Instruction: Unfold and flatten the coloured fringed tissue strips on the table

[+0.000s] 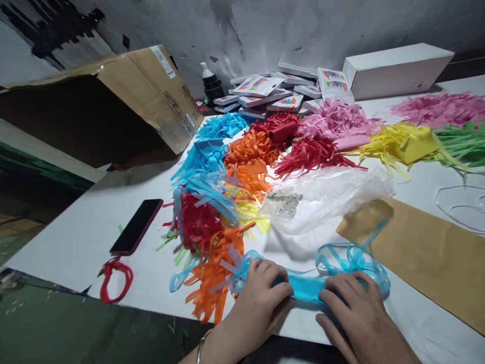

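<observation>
A light-blue fringed streamer (306, 287) of thin, see-through material stretches between my two hands at the front edge of the table. My left hand (261, 293) has its fingers curled over the streamer's left part, with the thumb side against the band. Over the right part bends my right hand (354, 308), its fingers closed on the band and the thumb lower down. Loose blue strips fan out beyond both hands. Just left of my left hand lies an orange fringe bundle (212, 275). Beyond the streamer rests a crumpled clear plastic bag (333, 197).
Red (199, 220), blue (206, 156), pink (337, 119) and yellow fringe bundles (411, 144) spread across the table. A phone (137, 227) lies left, a brown envelope (428, 253) right. Behind are an open cardboard box (147, 91), flat packs (261, 86) and a white box (394, 73).
</observation>
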Tool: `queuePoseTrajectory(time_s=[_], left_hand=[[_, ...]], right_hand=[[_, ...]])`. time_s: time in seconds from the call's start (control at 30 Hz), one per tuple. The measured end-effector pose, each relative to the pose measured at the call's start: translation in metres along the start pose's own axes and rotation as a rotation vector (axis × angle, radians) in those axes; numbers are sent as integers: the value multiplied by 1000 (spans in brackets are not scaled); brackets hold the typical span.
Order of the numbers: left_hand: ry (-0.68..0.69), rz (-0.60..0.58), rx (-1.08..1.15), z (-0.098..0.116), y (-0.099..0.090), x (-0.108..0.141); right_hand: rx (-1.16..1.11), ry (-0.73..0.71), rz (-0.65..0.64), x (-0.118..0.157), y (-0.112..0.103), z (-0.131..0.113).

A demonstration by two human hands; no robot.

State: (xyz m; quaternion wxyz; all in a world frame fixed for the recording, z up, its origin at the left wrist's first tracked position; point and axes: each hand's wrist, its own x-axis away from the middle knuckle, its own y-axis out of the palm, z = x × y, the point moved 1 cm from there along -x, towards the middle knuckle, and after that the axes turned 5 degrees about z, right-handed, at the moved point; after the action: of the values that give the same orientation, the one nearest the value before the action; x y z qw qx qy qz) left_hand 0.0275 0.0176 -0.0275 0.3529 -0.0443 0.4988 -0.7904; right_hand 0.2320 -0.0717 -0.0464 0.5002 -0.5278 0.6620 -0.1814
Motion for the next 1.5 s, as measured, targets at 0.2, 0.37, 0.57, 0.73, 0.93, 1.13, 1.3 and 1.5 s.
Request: queuePoseTrajectory(time_s=[0.2,0.37,0.57,0.73,0.93,1.13,1.3,1.5], left_hand=[[-45,19,46,0,0,-2],[-154,-17,-89,5,5,-13],[-188,-77,-239,5,13,-22],[-184,-124,-242,4,10,-25],[0,10,-180,9,3,-13],[76,103,-99,9,15,-4],[37,94,25,5,11,-4],[-36,-7,13,10,-1,1]], right_hand=[[-26,37,-1,5,-6,8],[174,107,52,4,1,9],[342,206,169,-5,0,-3],[81,-62,192,-2,10,-9],[9,-16,184,-3,13,-8],[15,-65,97,-6,14,-13],[30,-71,50,6,4,1],[-32,10,112,12,-9,15]])
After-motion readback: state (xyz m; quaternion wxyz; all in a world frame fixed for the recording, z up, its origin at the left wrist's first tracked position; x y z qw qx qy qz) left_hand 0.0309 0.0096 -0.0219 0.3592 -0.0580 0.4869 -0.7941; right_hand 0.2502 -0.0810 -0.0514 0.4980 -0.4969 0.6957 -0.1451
